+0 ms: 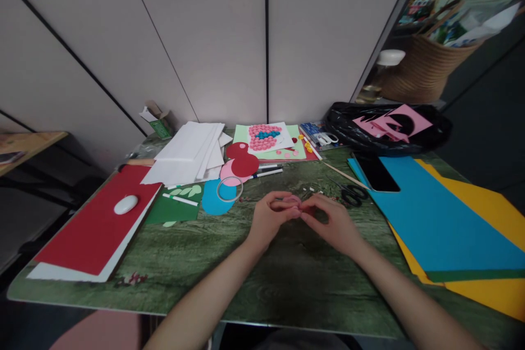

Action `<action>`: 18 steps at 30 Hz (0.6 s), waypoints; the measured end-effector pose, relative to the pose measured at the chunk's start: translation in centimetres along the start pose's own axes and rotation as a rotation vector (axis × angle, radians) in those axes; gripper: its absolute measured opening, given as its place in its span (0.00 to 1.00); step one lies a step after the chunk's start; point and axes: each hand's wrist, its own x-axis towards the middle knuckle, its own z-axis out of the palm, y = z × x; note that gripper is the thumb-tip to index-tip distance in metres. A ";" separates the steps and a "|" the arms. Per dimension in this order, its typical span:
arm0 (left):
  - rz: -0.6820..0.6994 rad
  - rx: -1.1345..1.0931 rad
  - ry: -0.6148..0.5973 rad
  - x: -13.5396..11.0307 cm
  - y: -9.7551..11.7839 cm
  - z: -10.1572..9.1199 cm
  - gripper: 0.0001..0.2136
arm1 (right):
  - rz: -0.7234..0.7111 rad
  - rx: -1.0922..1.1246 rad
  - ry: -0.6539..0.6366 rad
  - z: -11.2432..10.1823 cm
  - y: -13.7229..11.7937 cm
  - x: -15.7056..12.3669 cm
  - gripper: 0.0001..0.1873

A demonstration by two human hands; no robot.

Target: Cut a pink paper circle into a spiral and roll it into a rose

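Over the middle of the green wood-grain table (229,273), my two hands meet fingertip to fingertip. My left hand (266,217) is closed in a pinch on a small pink paper piece (292,199), which looks curled. From the other side, the thumb and index finger of my right hand (335,225) press together at its edge. Whether the right fingers grip this piece or something smaller, I cannot make out. Small white scraps (310,190) lie just beyond the hands. Black-handled scissors (353,194) rest to the right, and a ring-shaped tape roll (229,190) to the left.
Pink and blue paper balls (264,136) cover a white sheet at the back. Red card (98,219) with a white oval object (126,204) lies left, near white paper (184,145). On the right are a phone (375,172), blue card (443,213) and a black bag (348,128).
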 end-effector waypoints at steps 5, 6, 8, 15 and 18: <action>0.009 0.084 -0.034 0.1 0.0 -0.2 0.25 | -0.015 -0.007 0.000 0.1 0.5 0.1 0.04; 0.000 0.094 -0.046 0.2 0.1 -0.3 0.27 | -0.026 -0.008 -0.007 0.1 0.6 0.1 0.04; -0.011 0.108 -0.070 0.3 0.3 -0.5 0.29 | -0.045 -0.017 -0.022 0.0 0.9 0.1 0.04; 0.008 0.229 -0.107 0.5 0.5 -0.8 0.28 | -0.056 -0.050 -0.040 0.2 1.6 0.2 0.03; 0.011 0.244 -0.108 0.5 0.5 -0.8 0.29 | -0.068 -0.066 -0.032 0.3 1.5 0.2 0.02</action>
